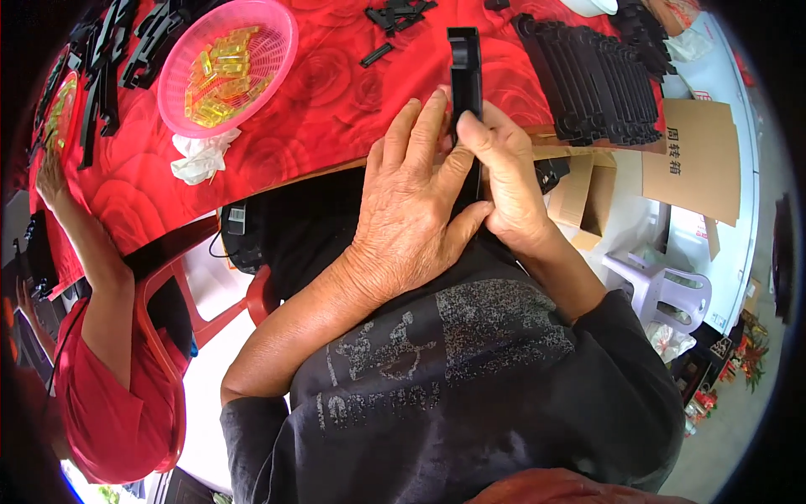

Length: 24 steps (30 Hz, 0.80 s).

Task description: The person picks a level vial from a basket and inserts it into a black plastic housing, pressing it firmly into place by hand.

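A long black plastic channel-shaped piece [465,77] points away from me at the table's near edge. Wrapped round it from the right, my right hand [510,172] grips it, with the thumb lying over its face. My left hand [407,189] is closed against the piece's lower part from the left; the index finger and thumb reach across it, while the other fingers point forward. Both hands hide the lower part of the piece, so what lies beneath the fingers does not show.
A pink basket [170,101] of yellow transparent pieces [225,71] stands at left, beside crumpled tissue [201,158]. Black strips [588,80] lie in a row at right. Another person's arm [96,239] reaches in at far left. Cardboard boxes [598,197] and a stool [663,290] are at right.
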Available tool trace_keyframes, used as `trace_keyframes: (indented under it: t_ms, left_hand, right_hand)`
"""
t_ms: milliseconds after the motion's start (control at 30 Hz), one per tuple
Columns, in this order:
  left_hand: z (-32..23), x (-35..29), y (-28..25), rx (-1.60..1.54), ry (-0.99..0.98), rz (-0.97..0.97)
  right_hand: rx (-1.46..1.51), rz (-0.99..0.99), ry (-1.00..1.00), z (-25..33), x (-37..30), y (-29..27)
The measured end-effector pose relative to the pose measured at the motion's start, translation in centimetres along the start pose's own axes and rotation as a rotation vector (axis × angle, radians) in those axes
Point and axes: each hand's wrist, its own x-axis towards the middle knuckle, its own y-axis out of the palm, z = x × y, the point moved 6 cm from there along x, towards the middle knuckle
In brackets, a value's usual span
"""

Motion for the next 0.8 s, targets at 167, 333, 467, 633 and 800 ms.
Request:
trace_keyframes:
  t_ms: [167, 333, 467, 633, 800]
  left_hand:
    - [-1.1, 1.1, -0.6, -0.271, 0.05, -0.133]
    - [-0.2, 0.6, -1.2, -0.256, -0.009, -0.128]
    - [-0.3, 0.2, -2.1, -0.269, 0.012, -0.088]
    - [-0.1, -0.6, -2.5, -0.311, 0.034, -0.038]
    - [0.6, -0.9, -3.0, -0.289, 0.013, -0.01]
  right_hand:
    - [-0.305, -0.048, -0.208, 4.5, 0.9, -2.6]
    - [-0.582, -0.274, -0.471, 10.2, 3.3, -8.4]
    - [-1.004, -0.474, -0.586, 14.2, 4.5, -11.9]
    - [-1.248, -0.524, -0.631, 14.9, 6.1, -14.5]
    - [-1.546, -0.573, -0.612, 14.5, 7.3, -13.5]
